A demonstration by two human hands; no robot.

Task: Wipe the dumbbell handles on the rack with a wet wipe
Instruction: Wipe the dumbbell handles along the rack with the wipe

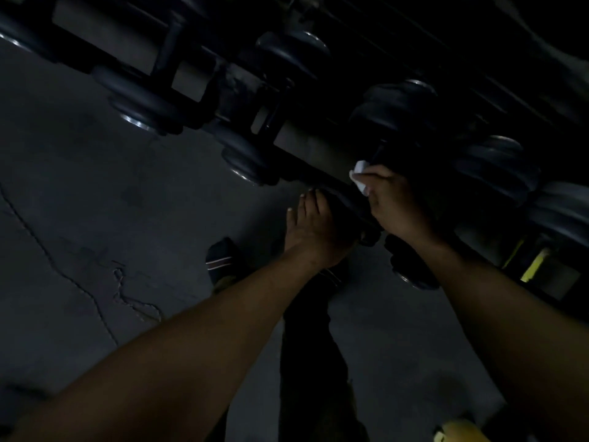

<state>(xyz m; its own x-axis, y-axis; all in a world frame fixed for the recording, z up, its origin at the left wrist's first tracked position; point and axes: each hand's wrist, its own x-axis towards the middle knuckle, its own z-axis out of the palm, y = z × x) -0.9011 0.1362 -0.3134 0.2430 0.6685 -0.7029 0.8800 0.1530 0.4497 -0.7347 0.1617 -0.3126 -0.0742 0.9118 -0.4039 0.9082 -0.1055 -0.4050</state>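
White wet wipe [360,177] gripped by right hand [395,202] at rack [318,151] | left hand [314,228] flat, fingers straight, on dumbbell [347,202] beside | socked foot [220,260] below rack

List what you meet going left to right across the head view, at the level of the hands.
Cracked floor → socked foot → left hand, fingers resting on a dark dumbbell end → white wet wipe → right hand gripping the wipe → yellow rack marking.
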